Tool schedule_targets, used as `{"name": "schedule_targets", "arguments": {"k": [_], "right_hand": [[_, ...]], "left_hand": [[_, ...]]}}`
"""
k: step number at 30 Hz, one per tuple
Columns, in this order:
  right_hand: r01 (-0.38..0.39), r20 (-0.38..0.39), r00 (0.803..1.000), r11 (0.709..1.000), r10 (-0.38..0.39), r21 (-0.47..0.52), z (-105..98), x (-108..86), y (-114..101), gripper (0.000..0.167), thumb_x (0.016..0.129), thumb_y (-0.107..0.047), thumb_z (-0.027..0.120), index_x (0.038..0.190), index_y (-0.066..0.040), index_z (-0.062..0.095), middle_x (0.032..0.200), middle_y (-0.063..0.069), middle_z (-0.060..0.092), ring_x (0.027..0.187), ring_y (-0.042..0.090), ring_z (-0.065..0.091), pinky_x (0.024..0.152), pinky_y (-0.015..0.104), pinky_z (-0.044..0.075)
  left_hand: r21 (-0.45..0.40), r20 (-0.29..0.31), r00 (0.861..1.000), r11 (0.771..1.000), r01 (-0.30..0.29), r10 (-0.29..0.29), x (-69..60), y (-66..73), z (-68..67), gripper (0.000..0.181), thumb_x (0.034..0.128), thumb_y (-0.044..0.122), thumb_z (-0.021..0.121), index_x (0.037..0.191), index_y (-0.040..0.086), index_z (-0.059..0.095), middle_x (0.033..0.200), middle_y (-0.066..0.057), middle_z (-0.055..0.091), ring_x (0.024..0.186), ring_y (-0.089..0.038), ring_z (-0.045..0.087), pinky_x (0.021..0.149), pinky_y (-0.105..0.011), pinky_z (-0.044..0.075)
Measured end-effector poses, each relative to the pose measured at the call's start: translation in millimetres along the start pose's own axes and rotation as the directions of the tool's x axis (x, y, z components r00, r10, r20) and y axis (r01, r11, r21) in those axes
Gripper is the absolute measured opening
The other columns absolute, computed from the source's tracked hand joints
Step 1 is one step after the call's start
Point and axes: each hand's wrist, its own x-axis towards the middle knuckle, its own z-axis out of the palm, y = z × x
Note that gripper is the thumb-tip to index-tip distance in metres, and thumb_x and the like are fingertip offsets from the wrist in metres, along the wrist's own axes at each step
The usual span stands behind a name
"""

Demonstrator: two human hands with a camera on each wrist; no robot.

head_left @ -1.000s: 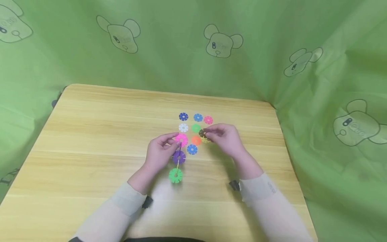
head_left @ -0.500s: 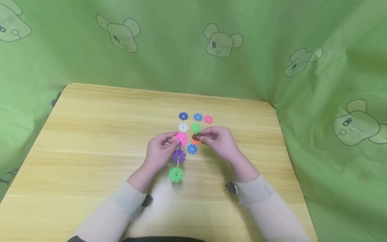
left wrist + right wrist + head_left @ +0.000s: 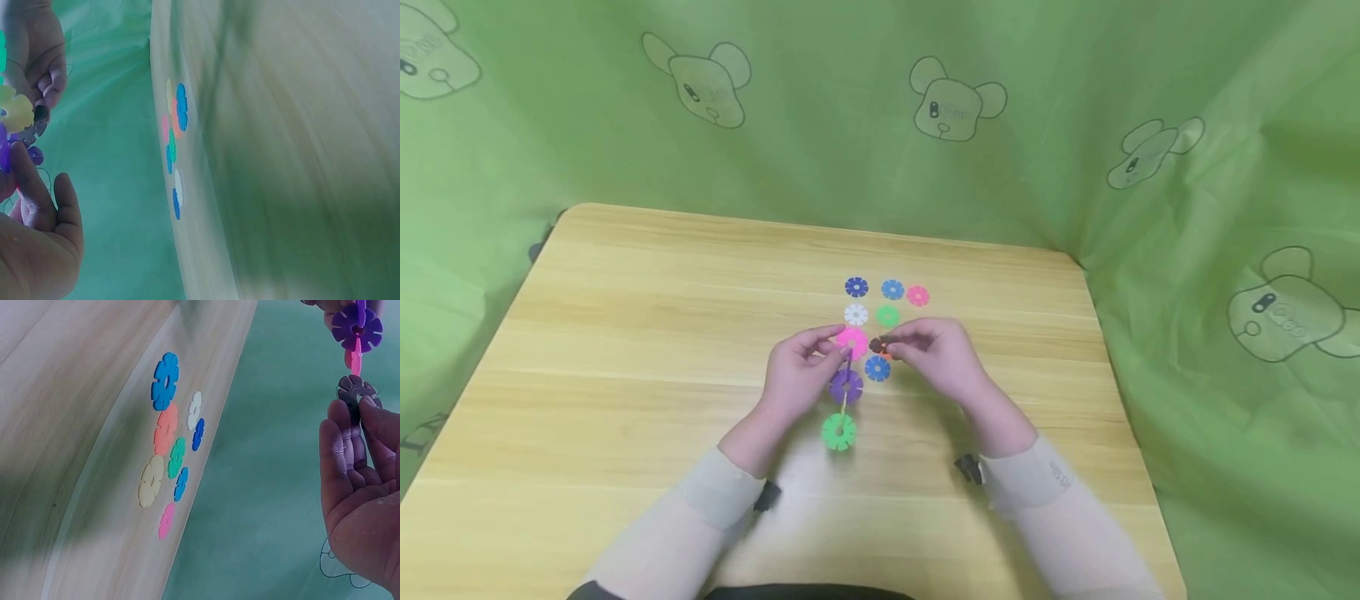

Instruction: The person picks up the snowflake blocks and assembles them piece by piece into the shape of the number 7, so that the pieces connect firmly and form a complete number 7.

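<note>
My left hand [image 3: 797, 371] pinches a pink notched interlocking disc [image 3: 857, 335] at the top of a chain. Below it hang a purple disc [image 3: 855, 393] and a green disc [image 3: 830, 436], linked by thin discs seen edge-on, one purple and one yellow. Between thumb and fingers, my right hand [image 3: 947, 362] grips a dark brown disc [image 3: 876, 344] just right of the pink one. In the right wrist view the dark disc [image 3: 347, 392] stands right at the pink disc's edge [image 3: 355, 359]; whether their slots meet I cannot tell.
Loose discs lie flat on the wooden table [image 3: 625, 350] beyond the hands: dark blue [image 3: 850, 287], white [image 3: 850, 315], light green [image 3: 887, 316], pink [image 3: 917, 296] and several others. A yellow disc [image 3: 150, 481] shows in the right wrist view. Green curtains [image 3: 835, 167] hang behind.
My right hand has moved left with the dark brown disc, bringing it beside the pink disc, and the disc has turned. The left hand and its chain stay nearly still.
</note>
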Motion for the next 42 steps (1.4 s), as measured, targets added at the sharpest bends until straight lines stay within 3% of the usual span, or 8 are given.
{"name": "schedule_targets", "arguments": {"k": [7, 20, 28, 35, 42], "right_hand": [[0.014, -0.002, 1.000, 0.999, -0.014, -0.029, 1.9, -1.9, -1.2, 0.013, 0.091, 0.005, 0.078, 0.104, 0.001, 0.079, 0.103, 0.015, 0.079, 0.090, 0.027, 0.078, 0.080, 0.028, 0.064], [0.126, -0.013, 0.992, 0.987, -0.128, -0.096, 7.4, -4.5, -5.8, 0.015, 0.090, 0.009, 0.077, 0.103, 0.001, 0.079, 0.103, 0.014, 0.079, 0.092, 0.026, 0.078, 0.080, 0.025, 0.064], [0.212, -0.041, 0.974, 0.955, -0.225, -0.209, 10.1, -6.8, -7.5, 0.013, 0.089, 0.006, 0.080, 0.100, -0.001, 0.081, 0.098, 0.011, 0.080, 0.089, 0.023, 0.078, 0.079, 0.024, 0.063], [0.297, -0.051, 0.946, 0.920, -0.320, -0.254, 10.0, -8.8, -8.1, 0.011, 0.088, 0.006, 0.081, 0.098, 0.000, 0.081, 0.094, 0.012, 0.080, 0.085, 0.025, 0.077, 0.079, 0.027, 0.064], [0.313, -0.068, 0.937, 0.908, -0.343, -0.278, 15.4, -10.4, -7.6, 0.010, 0.087, 0.005, 0.082, 0.095, -0.001, 0.081, 0.090, 0.010, 0.079, 0.081, 0.022, 0.076, 0.077, 0.028, 0.064]], "left_hand": [[-0.006, 0.004, 1.000, 1.000, -0.004, 0.004, 0.0, 2.6, 1.4, 0.033, 0.0950, -0.001, 0.075, 0.128, 0.000, 0.073, 0.092, -0.013, 0.072, 0.054, -0.006, 0.058, 0.044, -0.017, 0.046], [-0.011, 0.003, 1.000, 1.000, -0.002, 0.002, -0.1, 3.7, 3.4, 0.033, 0.0937, -0.002, 0.075, 0.126, -0.001, 0.073, 0.091, -0.013, 0.072, 0.051, -0.004, 0.055, 0.043, -0.016, 0.043], [0.014, -0.014, 1.000, 1.000, -0.005, 0.005, 0.1, 8.2, 4.4, 0.031, 0.0931, -0.002, 0.076, 0.124, -0.002, 0.074, 0.091, -0.015, 0.073, 0.060, -0.007, 0.059, 0.049, -0.015, 0.049], [-0.018, -0.025, 1.000, 1.000, -0.014, 0.014, -0.7, 10.5, 7.2, 0.030, 0.0923, -0.007, 0.074, 0.122, -0.005, 0.073, 0.091, -0.019, 0.075, 0.065, -0.008, 0.064, 0.057, -0.016, 0.055], [-0.025, -0.020, 1.000, 1.000, -0.006, 0.005, -2.3, 10.9, 8.2, 0.027, 0.0931, -0.008, 0.073, 0.120, -0.007, 0.073, 0.091, -0.020, 0.075, 0.070, -0.008, 0.067, 0.063, -0.018, 0.060]]}}
